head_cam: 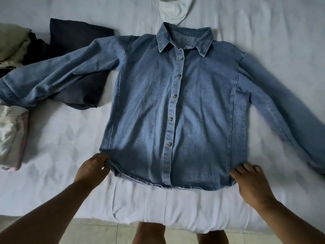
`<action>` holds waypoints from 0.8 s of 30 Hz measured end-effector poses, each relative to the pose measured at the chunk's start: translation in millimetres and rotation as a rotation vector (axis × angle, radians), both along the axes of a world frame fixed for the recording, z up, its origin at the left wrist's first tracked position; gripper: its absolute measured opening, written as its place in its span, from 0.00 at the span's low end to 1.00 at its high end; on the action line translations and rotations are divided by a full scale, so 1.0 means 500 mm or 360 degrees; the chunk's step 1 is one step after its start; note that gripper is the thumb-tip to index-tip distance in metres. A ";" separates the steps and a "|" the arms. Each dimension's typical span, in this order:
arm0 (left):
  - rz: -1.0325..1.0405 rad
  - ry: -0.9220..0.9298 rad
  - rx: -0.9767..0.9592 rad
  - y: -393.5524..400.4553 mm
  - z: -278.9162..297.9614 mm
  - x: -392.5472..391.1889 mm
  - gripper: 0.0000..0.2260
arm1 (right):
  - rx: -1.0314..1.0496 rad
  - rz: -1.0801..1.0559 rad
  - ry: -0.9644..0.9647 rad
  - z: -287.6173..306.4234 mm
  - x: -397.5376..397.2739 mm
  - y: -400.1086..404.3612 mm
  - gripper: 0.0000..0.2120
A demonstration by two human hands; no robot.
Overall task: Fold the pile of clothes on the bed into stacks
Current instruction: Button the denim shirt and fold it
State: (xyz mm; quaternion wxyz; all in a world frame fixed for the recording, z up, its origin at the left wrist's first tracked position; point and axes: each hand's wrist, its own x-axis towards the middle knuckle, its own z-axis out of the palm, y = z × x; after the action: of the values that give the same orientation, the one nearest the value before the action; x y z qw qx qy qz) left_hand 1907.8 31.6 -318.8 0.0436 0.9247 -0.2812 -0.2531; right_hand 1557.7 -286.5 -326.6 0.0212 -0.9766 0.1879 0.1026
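A blue denim shirt (175, 106) lies buttoned and front up on the white bed (61, 141), collar away from me, both sleeves spread outward. My left hand (93, 167) pinches the hem at the shirt's lower left corner. My right hand (249, 180) grips the hem at the lower right corner, fingers curled over the edge. The left sleeve lies across a dark navy folded garment (79, 41).
A heap of unfolded clothes, olive and black (15, 44), sits at the far left. A shiny white and pink garment (10, 136) lies at the left edge. A white garment (175, 11) lies beyond the collar. The bed's near edge and tiled floor (109, 233) are below.
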 end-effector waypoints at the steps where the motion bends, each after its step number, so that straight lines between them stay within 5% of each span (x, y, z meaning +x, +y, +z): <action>1: 0.0027 0.0003 0.0035 0.002 0.007 0.000 0.13 | 0.0000 0.0021 0.0068 0.007 -0.003 -0.002 0.24; 8: -0.0149 0.0164 0.0576 0.071 0.033 -0.078 0.14 | 0.0044 -0.0165 0.0788 0.049 -0.033 -0.003 0.27; 10: -0.0198 0.0138 0.0637 0.070 0.046 -0.079 0.15 | 0.0018 -0.0238 0.0995 0.078 -0.005 0.002 0.20; 13: -0.0278 -0.0121 0.0173 0.046 0.049 -0.059 0.07 | 0.0058 -0.0318 0.0593 0.087 0.042 0.005 0.15; 16: -0.0396 -0.0299 -0.0130 -0.025 0.041 -0.062 0.17 | 0.0114 -0.0425 0.0100 0.045 0.074 0.036 0.17; 21: -0.0903 -0.0231 0.0116 -0.096 -0.030 -0.108 0.43 | 0.0234 -0.0323 0.0181 -0.009 0.105 0.114 0.36; 24: -0.1084 -0.0120 0.0244 -0.095 -0.057 -0.149 0.47 | 0.0441 -0.0278 0.0479 -0.019 0.065 0.137 0.45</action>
State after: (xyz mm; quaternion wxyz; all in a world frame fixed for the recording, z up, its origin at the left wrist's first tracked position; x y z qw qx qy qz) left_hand 1833.5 -15.9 -347.4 -0.1233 0.7871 -0.5551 -0.2391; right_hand 1590.3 -217.8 -336.3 0.1357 -0.9181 0.2569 0.2697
